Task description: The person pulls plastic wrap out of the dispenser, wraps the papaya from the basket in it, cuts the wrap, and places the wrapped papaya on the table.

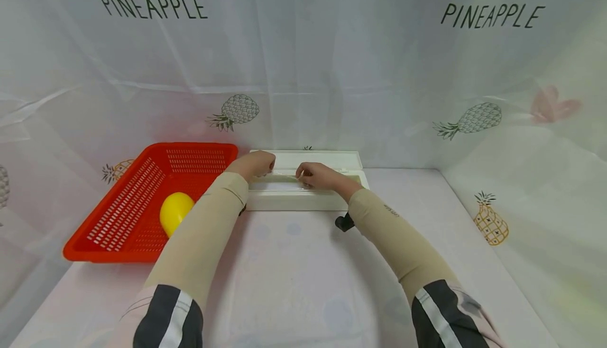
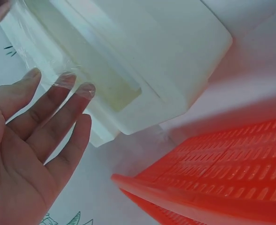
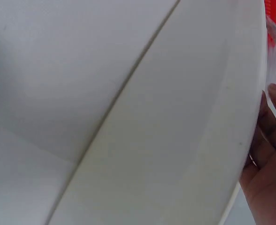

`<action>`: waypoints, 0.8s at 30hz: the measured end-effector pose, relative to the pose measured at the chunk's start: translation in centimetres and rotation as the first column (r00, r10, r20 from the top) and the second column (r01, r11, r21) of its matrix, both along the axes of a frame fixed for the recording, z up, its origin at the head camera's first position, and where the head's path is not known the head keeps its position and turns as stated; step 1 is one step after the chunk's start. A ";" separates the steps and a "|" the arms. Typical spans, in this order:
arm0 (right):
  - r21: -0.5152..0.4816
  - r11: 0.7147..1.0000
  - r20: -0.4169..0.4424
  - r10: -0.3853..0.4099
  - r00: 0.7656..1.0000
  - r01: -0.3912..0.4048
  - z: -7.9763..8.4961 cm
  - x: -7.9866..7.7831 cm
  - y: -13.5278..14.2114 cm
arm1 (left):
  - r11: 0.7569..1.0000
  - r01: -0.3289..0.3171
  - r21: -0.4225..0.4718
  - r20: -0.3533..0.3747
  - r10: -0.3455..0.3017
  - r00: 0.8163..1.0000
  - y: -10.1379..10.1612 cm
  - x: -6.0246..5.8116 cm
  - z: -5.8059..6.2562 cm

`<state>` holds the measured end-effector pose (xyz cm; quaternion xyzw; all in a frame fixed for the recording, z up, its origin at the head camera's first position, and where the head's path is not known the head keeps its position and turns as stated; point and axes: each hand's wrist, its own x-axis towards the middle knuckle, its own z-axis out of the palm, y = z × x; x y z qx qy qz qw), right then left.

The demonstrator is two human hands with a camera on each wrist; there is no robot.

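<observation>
A long white box (image 1: 308,202) lies at the back of the table with its lid (image 1: 317,158) raised. Clear cling film (image 1: 284,174) stretches between the two hands over the box. My left hand (image 1: 253,165) is above the box's left end; in the left wrist view its fingers (image 2: 58,117) are fairly straight, with film over two fingertips and the thumb apart. My right hand (image 1: 324,175) pinches the film near the middle of the box. In the right wrist view the white box fills much of the picture, hiding part of that hand (image 3: 271,159).
A red plastic basket (image 1: 120,200) stands left of the box, holding a yellow rounded object (image 1: 175,212) partly hidden by the left sleeve. Pineapple-print sheeting (image 1: 303,63) hangs behind the table. The white tabletop (image 1: 289,284) extends in front of the box.
</observation>
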<state>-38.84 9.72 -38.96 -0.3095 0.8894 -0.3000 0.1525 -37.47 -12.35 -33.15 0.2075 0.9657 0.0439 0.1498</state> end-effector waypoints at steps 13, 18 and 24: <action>0.250 0.964 -0.113 0.122 0.986 -0.090 0.7 -0.4 1.9 | 0.997 -0.021 0.071 0.062 0.016 0.998 -0.1 0.4 0.4; 0.259 0.964 -0.145 0.094 0.985 -0.054 0.6 -0.5 2.4 | 0.997 -0.026 0.069 0.074 0.021 0.997 -0.2 0.1 0.2; 0.258 0.966 -0.161 0.078 0.984 -0.034 0.8 -0.2 2.7 | 0.995 -0.052 0.089 0.090 0.044 0.995 -0.2 0.2 -0.1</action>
